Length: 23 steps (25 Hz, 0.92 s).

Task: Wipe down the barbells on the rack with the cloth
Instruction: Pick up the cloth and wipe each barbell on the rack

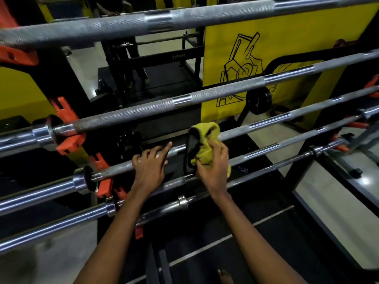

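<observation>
Several steel barbells lie across a black rack on orange hooks (69,143). My right hand (214,167) grips a bunched yellow-green cloth (206,140) wrapped over the third barbell (266,124) from the top, near its middle. A dark patch shows inside the cloth's folds. My left hand (150,165) rests on the same bar just left of the cloth, fingers curled over the knurled shaft and the index finger pointing along it. The top barbell (123,25) and the second barbell (143,108) run above; two more bars run below my wrists.
A yellow wall panel (287,37) with a black drawing stands behind the rack. Black gym frames (147,58) sit further back. A weight plate (258,101) leans at the right. My bare foot (224,276) shows on the dark floor mat below.
</observation>
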### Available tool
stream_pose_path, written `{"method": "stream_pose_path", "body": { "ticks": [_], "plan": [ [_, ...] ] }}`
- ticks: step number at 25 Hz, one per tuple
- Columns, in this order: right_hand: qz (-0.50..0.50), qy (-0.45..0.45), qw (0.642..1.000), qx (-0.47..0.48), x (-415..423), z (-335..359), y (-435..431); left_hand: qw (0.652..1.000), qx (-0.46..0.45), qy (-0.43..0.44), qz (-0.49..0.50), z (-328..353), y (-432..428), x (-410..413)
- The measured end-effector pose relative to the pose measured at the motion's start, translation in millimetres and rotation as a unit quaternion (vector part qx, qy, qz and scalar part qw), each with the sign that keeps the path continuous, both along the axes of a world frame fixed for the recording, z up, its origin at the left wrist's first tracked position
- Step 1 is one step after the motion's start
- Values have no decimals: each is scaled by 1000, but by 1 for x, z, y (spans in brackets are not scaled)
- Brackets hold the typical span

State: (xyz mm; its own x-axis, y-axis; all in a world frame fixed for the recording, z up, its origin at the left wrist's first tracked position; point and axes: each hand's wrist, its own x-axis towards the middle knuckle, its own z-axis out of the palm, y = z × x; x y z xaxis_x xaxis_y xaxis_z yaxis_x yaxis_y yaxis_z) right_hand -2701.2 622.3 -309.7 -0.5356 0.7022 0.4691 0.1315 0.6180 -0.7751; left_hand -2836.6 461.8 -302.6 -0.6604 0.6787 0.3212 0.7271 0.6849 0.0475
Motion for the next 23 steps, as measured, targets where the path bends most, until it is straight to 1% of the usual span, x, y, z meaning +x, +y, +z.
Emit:
{"method": "stream_pose_path", "body": {
  "ticks": [1, 2, 3, 5, 7, 8, 9, 10, 12, 13, 15, 18, 20, 22, 23],
  "plan": [
    [15, -54, 997, 50, -6, 1, 9, 1000, 1, -14, 2, 0, 1, 0],
    [14, -91, 993, 67, -11, 5, 16, 1000, 2, -29, 5, 1, 1, -1],
    [9, -103, 993, 59, -17, 7, 21, 999, 0, -39, 8, 2, -3, -2],
    [-4, -73, 997, 5, -21, 8, 23, 999, -4, -49, 6, 3, -11, 0],
    [-10, -20, 999, -48, -17, 6, 13, 997, 17, -74, -4, 5, -21, 7],
    [8, -7, 998, -60, -12, 4, 3, 994, 48, -95, -10, 6, -29, 10],
    [46, -8, 998, -53, -7, 1, -10, 989, 94, -114, -16, 6, -42, 14],
    [105, -20, 994, -30, -1, -3, -25, 981, 150, -123, -15, 8, -59, 18],
    [232, -60, 970, 27, 6, -12, -60, 954, 275, -121, 5, 6, -103, 28],
    [274, -82, 957, 47, 6, -17, -74, 935, 334, -115, 20, 4, -121, 36],
    [326, -128, 935, 59, -7, -23, -108, 904, 413, -87, 69, 2, -156, 53],
    [375, -203, 902, 69, -34, -15, -161, 862, 476, -39, 171, -6, -205, 60],
    [398, -246, 880, 86, -52, -9, -194, 838, 487, -34, 245, -22, -249, 49],
    [398, -284, 866, 110, -67, -6, -222, 820, 469, -46, 325, -43, -298, 29],
    [402, -303, 853, 137, -73, -6, -239, 811, 451, -63, 367, -57, -325, 15]
  ]
}}
